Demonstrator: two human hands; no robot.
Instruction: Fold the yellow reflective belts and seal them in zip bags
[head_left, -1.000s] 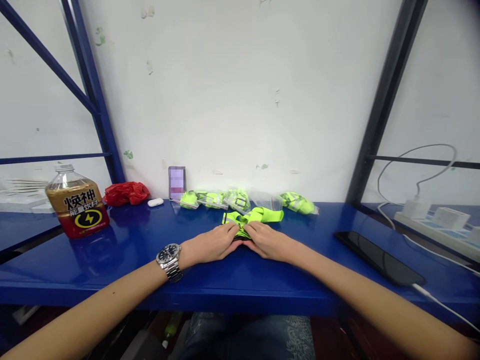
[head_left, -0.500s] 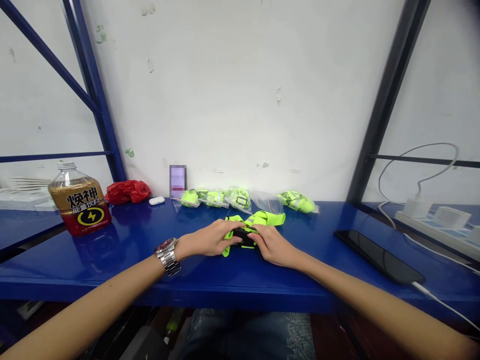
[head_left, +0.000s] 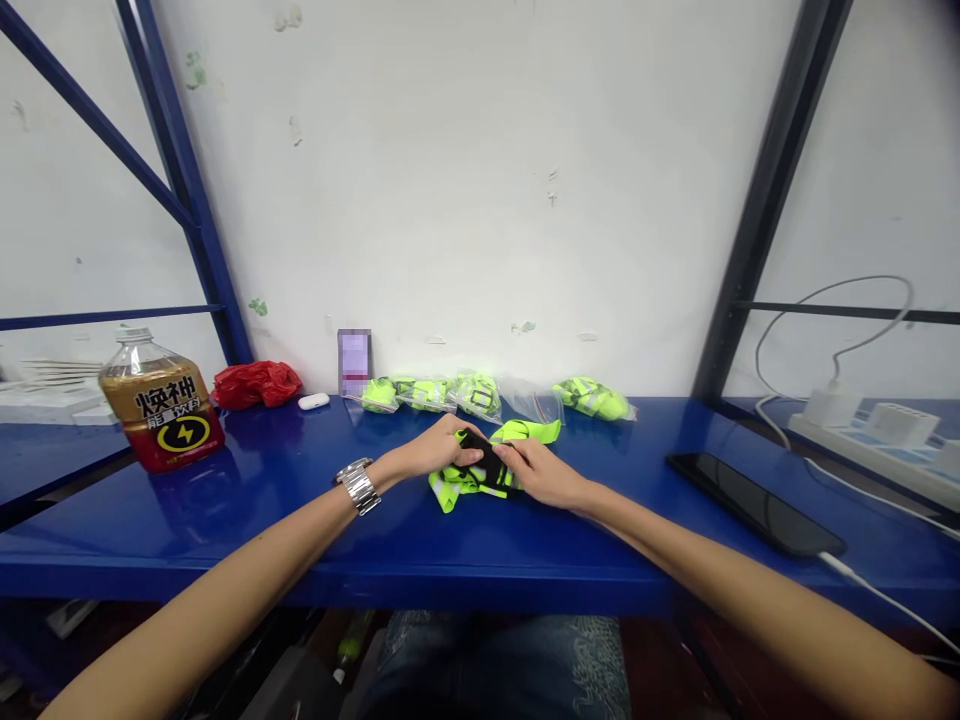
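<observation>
Hands gathering a neon-yellow strap at the middle of the blue shelf

Knees in jeans show under the near edge; above them the left hand, with a wristwatch behind it, and the right hand meet over the neon strap bundle, each closed on it from its own side, fingertips almost touching. The bundle lies between the hands, its long axis running left to right along the blue shelf, and neither hand is clearly nearer. A phone on a cable lies toward the right edge, a drink bottle toward the left. Bagged neon straps, a red bag and a white earbud case line the far edge, against the white wall.
</observation>
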